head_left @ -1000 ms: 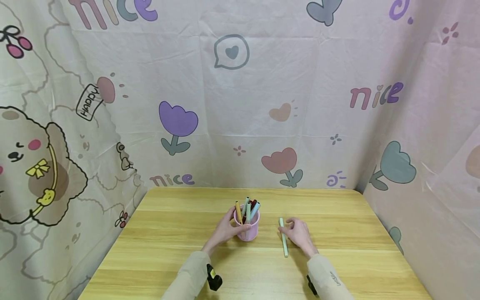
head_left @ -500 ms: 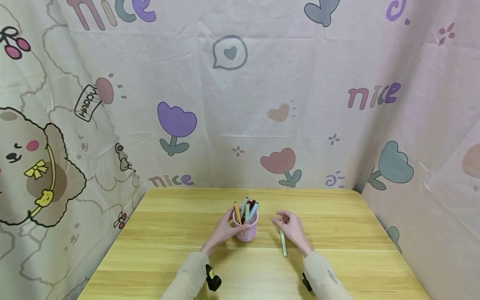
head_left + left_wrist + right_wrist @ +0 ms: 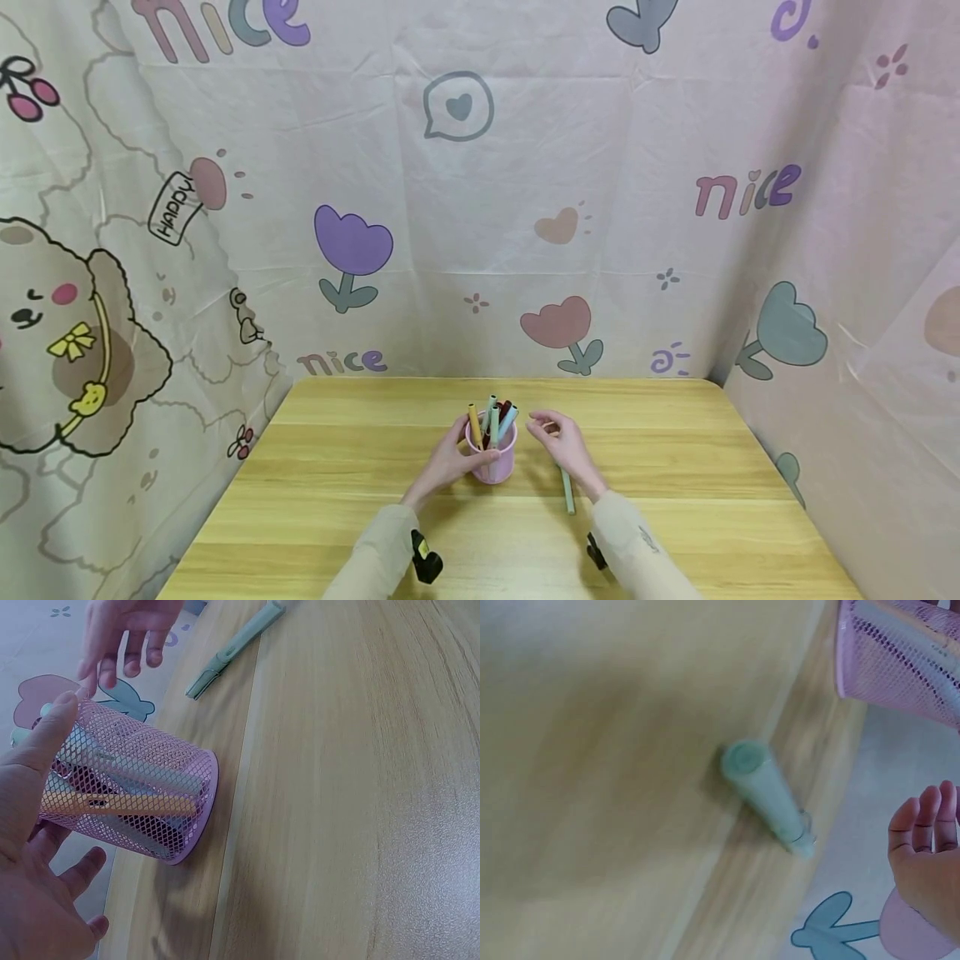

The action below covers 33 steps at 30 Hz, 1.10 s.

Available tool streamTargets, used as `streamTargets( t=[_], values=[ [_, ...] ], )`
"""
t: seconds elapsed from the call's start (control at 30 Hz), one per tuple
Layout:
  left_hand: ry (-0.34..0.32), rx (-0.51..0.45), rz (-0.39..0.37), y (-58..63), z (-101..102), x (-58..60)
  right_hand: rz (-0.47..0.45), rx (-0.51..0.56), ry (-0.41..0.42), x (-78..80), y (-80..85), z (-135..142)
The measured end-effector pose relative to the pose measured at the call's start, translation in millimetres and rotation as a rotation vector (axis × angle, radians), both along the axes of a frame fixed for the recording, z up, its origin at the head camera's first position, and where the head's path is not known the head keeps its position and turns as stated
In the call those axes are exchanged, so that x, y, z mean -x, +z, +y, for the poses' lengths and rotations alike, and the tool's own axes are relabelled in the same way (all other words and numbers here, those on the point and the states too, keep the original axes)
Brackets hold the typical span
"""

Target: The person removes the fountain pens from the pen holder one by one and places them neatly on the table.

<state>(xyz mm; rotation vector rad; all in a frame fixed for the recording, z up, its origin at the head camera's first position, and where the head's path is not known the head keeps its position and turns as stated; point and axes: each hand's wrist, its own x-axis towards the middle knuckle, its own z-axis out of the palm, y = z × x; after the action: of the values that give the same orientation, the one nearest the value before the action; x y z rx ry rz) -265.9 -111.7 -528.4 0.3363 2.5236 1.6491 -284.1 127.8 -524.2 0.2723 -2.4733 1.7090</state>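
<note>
A pink mesh pen cup [image 3: 504, 465] stands on the table with several pens in it, one orange [image 3: 475, 425], others pale green, blue and dark red. My left hand [image 3: 452, 461] holds it from the left, thumb along the near side and fingers reaching round behind. In the left wrist view, the thumb [image 3: 51, 735] lies near the cup's rim. Just right of the cup, my right hand [image 3: 566, 443] hovers with loosely bent fingers and holds nothing. Beneath it lies a pale green capped pen [image 3: 567, 493], partly hidden by the hand in the head view; its clip shows in the right wrist view.
The wooden table [image 3: 337, 467] ends at a printed cloth backdrop [image 3: 450, 208], which also hangs along both sides. A black wrist strap device [image 3: 427, 558] sits on the left sleeve, and another [image 3: 596, 552] on the right.
My right hand has left the green pen and shifted left and away, toward the cup. The pen stays on the table. My left hand keeps its hold on the cup.
</note>
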Motion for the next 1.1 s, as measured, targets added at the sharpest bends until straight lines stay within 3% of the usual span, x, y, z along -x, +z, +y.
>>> streamTargets(
  t=[0.33,1.1],
  values=[
    [0.001,0.012,0.002,-1.5,-1.0,0.2,-0.058,0.036,0.058,7.7,5.1,-17.3],
    [-0.012,-0.010,0.023,-1.6,-0.8,0.8,-0.060,-0.002,0.069,11.7,9.7,-31.0]
  ],
)
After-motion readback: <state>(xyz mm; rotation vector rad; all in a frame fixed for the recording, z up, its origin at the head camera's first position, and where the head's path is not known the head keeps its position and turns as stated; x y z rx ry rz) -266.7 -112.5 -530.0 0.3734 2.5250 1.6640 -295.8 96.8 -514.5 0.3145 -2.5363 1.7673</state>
